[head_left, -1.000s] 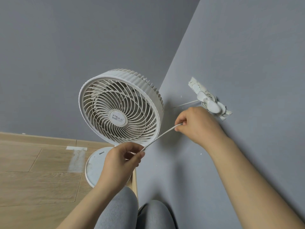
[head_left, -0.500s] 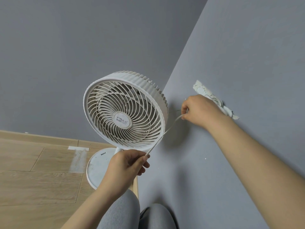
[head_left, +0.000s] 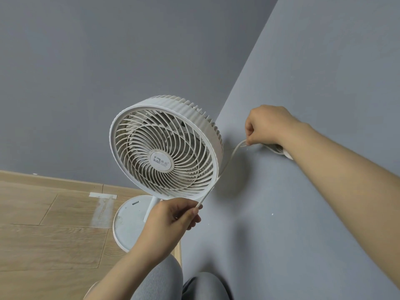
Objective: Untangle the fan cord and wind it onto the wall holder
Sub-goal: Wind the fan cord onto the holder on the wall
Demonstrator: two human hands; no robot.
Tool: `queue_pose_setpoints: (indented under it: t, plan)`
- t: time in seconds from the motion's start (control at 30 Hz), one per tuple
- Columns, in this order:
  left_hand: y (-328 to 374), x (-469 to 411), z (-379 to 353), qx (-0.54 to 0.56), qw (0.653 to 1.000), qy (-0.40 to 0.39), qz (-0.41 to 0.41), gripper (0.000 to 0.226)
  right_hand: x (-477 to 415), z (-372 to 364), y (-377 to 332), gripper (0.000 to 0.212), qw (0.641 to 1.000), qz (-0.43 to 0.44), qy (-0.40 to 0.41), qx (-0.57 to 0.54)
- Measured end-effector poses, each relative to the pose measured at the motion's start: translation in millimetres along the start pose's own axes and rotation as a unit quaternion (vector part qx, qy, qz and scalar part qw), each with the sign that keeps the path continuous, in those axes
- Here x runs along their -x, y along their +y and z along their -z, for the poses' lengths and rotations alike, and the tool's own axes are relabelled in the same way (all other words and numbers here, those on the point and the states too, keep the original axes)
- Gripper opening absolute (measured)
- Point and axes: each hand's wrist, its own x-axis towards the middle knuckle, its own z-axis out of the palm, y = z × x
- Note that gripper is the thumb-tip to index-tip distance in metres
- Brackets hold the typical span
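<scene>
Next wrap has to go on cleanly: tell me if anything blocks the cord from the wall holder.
Nothing visible does. The right hand pinches the cord right beside the wall holder, which the wrist mostly hides. The slack runs past the fan rim to the left hand.

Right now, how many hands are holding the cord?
2: the left hand pinches the cord below the fan; the right hand grips it against the wall.

The thin white cord (head_left: 230, 161) curves up past the white fan (head_left: 164, 148) to the largely hidden wall holder (head_left: 287, 155).
</scene>
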Motion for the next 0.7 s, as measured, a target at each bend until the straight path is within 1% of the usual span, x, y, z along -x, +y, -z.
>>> queue_pose_setpoints:
  t: [0.07, 0.2, 0.4, 0.53, 0.7]
  plan:
    - [-2.0, -1.6, 0.6, -0.011, 1.0, 0.002, -0.006, 0.019, -5.5, 2.2, 4.0, 0.007, 1.0, -0.007, -0.006, 0.011]
    - [-5.0, -5.5, 1.4, -0.016, 1.0, 0.002, -0.012, 0.016, -11.9, 6.4, 14.6, 0.011, 0.998, -0.033, -0.047, 0.006]
    - [0.5, -9.1, -3.3, -0.024, 1.0, -0.003, -0.02, 0.019, -19.8, 8.3, 25.8, 0.011, 0.993, -0.083, -0.081, -0.033]
    - [3.9, -10.6, -6.7, -0.036, 0.999, -0.005, -0.029, 0.019, -21.3, 13.7, 32.9, 0.008, 0.99, -0.098, -0.075, -0.065]
    - [7.1, -7.4, -8.0, -0.021, 0.999, -0.002, -0.035, 0.021, -15.5, 18.1, 40.4, 0.018, 0.989, -0.112, -0.036, -0.09]
